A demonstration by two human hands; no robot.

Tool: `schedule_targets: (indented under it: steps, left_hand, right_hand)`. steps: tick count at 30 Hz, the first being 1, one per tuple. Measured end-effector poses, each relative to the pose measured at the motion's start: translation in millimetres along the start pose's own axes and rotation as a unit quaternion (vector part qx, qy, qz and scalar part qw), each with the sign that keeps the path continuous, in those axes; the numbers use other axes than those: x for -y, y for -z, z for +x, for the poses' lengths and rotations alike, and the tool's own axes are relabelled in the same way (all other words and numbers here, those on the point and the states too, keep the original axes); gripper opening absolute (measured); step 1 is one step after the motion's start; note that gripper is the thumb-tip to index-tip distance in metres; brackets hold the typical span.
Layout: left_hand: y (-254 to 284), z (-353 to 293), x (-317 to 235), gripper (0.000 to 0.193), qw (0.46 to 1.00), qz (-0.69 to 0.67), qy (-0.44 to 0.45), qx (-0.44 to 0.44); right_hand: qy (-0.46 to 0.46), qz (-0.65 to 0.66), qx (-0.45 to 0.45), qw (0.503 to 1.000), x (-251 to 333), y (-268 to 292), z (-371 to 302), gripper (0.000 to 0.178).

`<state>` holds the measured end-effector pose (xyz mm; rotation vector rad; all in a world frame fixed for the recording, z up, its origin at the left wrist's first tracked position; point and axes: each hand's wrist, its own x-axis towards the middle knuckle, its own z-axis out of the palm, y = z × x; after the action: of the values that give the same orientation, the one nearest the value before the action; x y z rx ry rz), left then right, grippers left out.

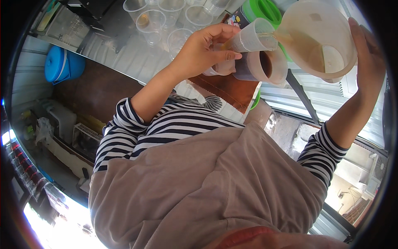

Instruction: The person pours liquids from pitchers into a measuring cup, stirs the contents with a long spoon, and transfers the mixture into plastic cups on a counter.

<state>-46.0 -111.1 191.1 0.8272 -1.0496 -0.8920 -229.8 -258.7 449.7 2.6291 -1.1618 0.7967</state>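
My left hand is closed around a small clear measuring cup, tilted with its mouth toward the right. My right hand grips a large translucent white plastic jug by its far right side. The jug is tipped, and tan liquid inside reaches its spout, which meets the rim of the measuring cup. Just below the cup stands a clear container of dark brown liquid. Another light-coloured cup sits partly hidden under my left hand.
Several clear plastic cups stand on the shiny metal counter beyond my left arm. A container with a green lid is behind the measuring cup. A brown cloth hangs at the counter edge. A blue lidded bucket is at far left.
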Motion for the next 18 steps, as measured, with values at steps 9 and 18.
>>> schedule_targets:
  steps: [9,18]
  left_hand:
    - [1,0,2,0.049,1.000,0.001,-0.005,-0.004]
    - [3,-1,1,0.048,1.000,0.012,-0.009,-0.009]
  right_hand:
    - [0.039,0.060,-0.031,0.997,-6,-2,-5,0.034]
    - [-0.120,0.296,-0.062,0.945,-16,-32,-23,0.031]
